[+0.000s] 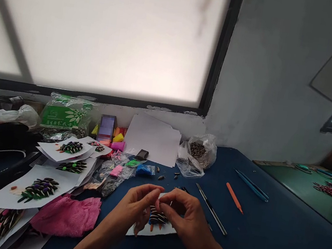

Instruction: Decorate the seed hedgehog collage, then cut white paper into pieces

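Observation:
My left hand and my right hand meet fingertip to fingertip, both pinched closed. Whatever lies between the fingertips is too small or hidden to make out. Just beneath them is a small white paper, partly covered by my hands. A figure of striped sunflower seeds sits on it, with blue material at its side and orange bits at its lower edge. A few loose seeds lie on the dark blue table beyond my hands.
On the left are stacked papers with seed figures and a pink cloth. Bagged coloured clay, white sheets and a bag of seeds stand behind. Rightward lie a metal tool, an orange stick and blue tweezers.

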Tool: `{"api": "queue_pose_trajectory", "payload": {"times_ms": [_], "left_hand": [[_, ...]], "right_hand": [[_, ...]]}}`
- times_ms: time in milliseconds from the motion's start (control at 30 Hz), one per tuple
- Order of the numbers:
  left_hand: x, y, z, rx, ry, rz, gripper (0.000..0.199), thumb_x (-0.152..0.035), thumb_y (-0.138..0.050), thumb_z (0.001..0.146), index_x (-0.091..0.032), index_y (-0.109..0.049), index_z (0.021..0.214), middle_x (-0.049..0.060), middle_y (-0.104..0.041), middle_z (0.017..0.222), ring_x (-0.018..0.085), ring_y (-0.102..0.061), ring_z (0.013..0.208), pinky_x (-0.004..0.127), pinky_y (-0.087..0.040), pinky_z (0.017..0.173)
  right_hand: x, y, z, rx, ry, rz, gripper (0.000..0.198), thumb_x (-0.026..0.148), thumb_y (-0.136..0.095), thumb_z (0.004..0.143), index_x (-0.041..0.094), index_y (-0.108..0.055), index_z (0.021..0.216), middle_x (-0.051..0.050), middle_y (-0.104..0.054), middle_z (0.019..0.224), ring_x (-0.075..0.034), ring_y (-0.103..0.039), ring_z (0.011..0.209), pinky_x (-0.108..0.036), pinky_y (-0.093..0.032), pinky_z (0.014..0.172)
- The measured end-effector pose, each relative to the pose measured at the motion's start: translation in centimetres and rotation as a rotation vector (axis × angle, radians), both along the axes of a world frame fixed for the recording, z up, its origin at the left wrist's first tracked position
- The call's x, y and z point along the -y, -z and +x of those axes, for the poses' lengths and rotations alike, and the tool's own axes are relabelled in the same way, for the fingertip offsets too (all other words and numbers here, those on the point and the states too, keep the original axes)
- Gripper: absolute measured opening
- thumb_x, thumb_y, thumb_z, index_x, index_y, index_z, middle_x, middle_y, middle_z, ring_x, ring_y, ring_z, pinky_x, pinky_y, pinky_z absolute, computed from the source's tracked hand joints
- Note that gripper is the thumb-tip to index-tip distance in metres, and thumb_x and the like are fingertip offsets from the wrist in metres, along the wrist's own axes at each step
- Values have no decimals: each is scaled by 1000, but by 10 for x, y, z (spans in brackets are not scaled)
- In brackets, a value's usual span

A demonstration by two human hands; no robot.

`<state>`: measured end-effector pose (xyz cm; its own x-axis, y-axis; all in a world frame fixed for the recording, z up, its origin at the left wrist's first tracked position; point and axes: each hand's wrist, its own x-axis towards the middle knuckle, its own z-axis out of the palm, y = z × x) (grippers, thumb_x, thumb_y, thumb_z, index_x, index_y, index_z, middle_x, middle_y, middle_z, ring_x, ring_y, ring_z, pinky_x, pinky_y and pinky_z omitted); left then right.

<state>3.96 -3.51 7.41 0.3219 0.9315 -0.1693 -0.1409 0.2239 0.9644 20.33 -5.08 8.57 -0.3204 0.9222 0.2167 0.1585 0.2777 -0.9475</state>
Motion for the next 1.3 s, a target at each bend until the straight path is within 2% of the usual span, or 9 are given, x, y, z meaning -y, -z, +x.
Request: {"api": "queue_pose_trajectory", "payload": {"times_ms": [67,167,333,567,700,900,1067,1200,1300], "left_hand": [[-1,0,-2,24,-41,-14,61,-64,-68,68,-13,-64,102,-3,-57,67,4,-37,34,19,-23,32],[-5,-2,-11,72,-157,-19,46,-48,-65,73,-14,-68,103,1,-59,78,8,-50,50,21,-38,44],[-13,-7,-30,36,-264,54,44,-18,-66,56,-17,-70,100,5,-67,99,15,-59,72,26,-46,68],[-24,3,-38,79,-231,90,49,-39,-84,58,-17,-67,99,8,-73,94,19,-67,76,34,-52,76],[-25,7,-37,108,-157,88,51,-43,-86,60,-16,-68,99,9,-72,95,21,-69,79,34,-55,71],[-23,4,-37,259,-147,92,45,-36,-82,66,-15,-68,103,8,-72,93,23,-69,84,35,-55,75],[-27,5,-42,192,-141,114,45,-28,-85,58,-15,-68,98,6,-73,87,21,-69,81,35,-54,79],[-27,7,-36,108,-167,155,45,-37,-84,56,-15,-68,91,2,-69,72,18,-65,67,32,-53,67],[-28,11,-29,86,-229,192,42,-40,-83,54,-14,-67,83,1,-65,66,16,-63,60,29,-51,60]], "right_hand": [[1,-2,-1,-56,-9,-79,23,40,-62,86,17,-65,83,0,-60,73,-11,-54,64,-23,-45,59],[1,-1,-1,-82,-31,-218,28,43,-66,82,16,-59,80,3,-57,65,-9,-51,54,-22,-43,52],[-2,7,-3,-113,-50,-313,30,42,-70,78,16,-56,81,0,-64,74,-8,-54,52,-21,-44,51],[-7,7,-15,-126,-68,-273,33,46,-68,78,14,-63,87,-1,-65,75,-7,-52,48,-21,-43,49],[-13,-2,-24,10,-61,-128,27,41,-63,83,14,-65,80,-2,-64,70,-11,-55,55,-24,-45,52],[-30,-12,-34,253,58,235,21,21,-53,89,18,-74,91,-7,-68,93,-19,-62,86,-28,-48,71],[-42,-6,-38,287,95,282,22,23,-51,91,18,-70,98,-6,-69,87,-17,-63,72,-27,-47,63],[-46,0,-41,433,155,382,17,24,-54,89,19,-69,81,-5,-67,79,-18,-61,71,-28,-43,65],[-44,3,-42,495,146,384,27,27,-49,93,19,-69,77,-5,-64,79,-18,-59,72,-28,-42,65]]}}
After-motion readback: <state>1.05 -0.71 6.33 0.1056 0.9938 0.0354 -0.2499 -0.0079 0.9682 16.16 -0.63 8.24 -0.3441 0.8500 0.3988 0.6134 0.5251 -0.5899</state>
